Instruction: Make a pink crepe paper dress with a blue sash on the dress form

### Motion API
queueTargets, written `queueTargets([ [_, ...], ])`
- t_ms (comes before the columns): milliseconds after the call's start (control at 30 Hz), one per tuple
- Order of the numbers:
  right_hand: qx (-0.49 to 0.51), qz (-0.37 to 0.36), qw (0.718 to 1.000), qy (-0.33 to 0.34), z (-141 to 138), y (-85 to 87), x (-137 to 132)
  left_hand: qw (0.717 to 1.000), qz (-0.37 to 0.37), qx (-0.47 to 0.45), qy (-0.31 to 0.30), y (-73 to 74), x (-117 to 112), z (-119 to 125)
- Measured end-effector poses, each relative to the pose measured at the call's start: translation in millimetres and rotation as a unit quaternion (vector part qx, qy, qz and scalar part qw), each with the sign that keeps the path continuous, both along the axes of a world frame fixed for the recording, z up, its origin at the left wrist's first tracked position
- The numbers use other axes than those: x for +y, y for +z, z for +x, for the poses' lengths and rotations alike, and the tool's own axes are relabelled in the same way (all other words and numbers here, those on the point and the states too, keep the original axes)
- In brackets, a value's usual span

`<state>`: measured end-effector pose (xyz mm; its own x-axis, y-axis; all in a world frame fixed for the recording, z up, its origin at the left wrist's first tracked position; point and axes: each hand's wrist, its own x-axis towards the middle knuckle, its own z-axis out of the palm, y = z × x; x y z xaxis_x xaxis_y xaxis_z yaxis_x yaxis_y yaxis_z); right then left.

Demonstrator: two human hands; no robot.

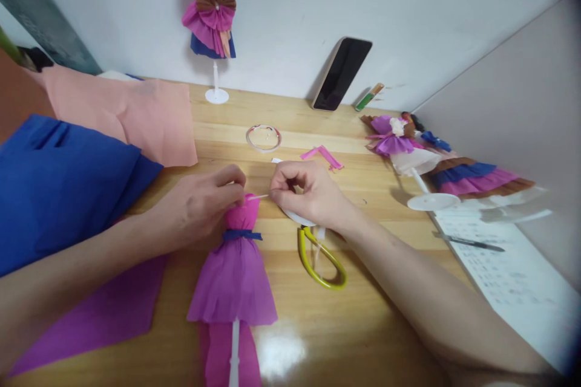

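A small dress of crepe-like paper (233, 284) lies on the table before me, with a pink bodice, a dark blue waistband and a purple skirt over a white stand rod (235, 354). At the bodice's top edge, my left hand (206, 201) is closed with its fingertips gripping the pink paper. A thin white strip (258, 197) runs from there to my right hand (311, 190), whose thumb and forefinger pinch its other end. Just below the right hand is a yellow loop handle (342, 272). A white rounded thing (297, 218) is partly hidden under that hand.
Blue (68, 187), peach (127, 109) and purple (109, 314) paper sheets lie left. A paper-dressed stand (215, 81), phone (342, 72) and small green tube (368, 98) are by the wall. A ring (264, 138), pink scraps (324, 156), another dressed stand (433, 201), pen (474, 244) and printed sheet (512, 278) lie beyond and right.
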<state>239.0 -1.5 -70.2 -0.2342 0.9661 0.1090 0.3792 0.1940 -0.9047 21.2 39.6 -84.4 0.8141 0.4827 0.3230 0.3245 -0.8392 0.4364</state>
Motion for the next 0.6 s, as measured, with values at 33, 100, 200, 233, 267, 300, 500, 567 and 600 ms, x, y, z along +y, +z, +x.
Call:
queueTargets([
  [33, -0.003, 0.007, 1.0, 0.001, -0.1, -1.1, -0.1, 1.0, 0.002, 0.002, -0.016, 0.7, 0.7, 0.2],
  [100, -0.012, 0.014, 1.0, 0.002, 0.2, -3.4, -0.6, 1.0, -0.007, -0.005, -0.028, 2.0, 2.1, 0.8],
  [200, -0.03, 0.018, 0.999, 0.003, 0.4, -7.2, -1.4, 0.999, -0.022, -0.025, -0.018, 1.9, 3.4, 1.5],
  [233, -0.036, 0.022, 0.999, 0.005, 0.0, -8.4, -1.6, 0.999, -0.024, -0.027, -0.015, 1.5, 3.4, 1.6],
  [267, -0.039, 0.027, 0.999, 0.008, -0.7, -9.4, -1.8, 0.999, -0.023, -0.03, -0.013, 0.9, 3.2, 1.7],
  [300, -0.041, 0.031, 0.999, 0.012, -1.7, -10.3, -1.9, 0.999, -0.022, -0.032, -0.012, 0.3, 3.0, 1.9],
  [500, -0.063, 0.055, 0.996, 0.001, -6.2, -11.6, -2.7, 0.999, -0.012, -0.046, -0.012, -0.7, 1.6, 2.5],
  [567, -0.066, 0.058, 0.996, -0.002, -7.1, -11.7, -3.1, 0.999, -0.013, -0.042, -0.013, 0.1, 1.0, 2.8],
  [600, -0.066, 0.058, 0.996, 0.0, -7.8, -12.1, -3.4, 0.999, -0.012, -0.039, -0.013, 0.7, 0.6, 3.0],
])
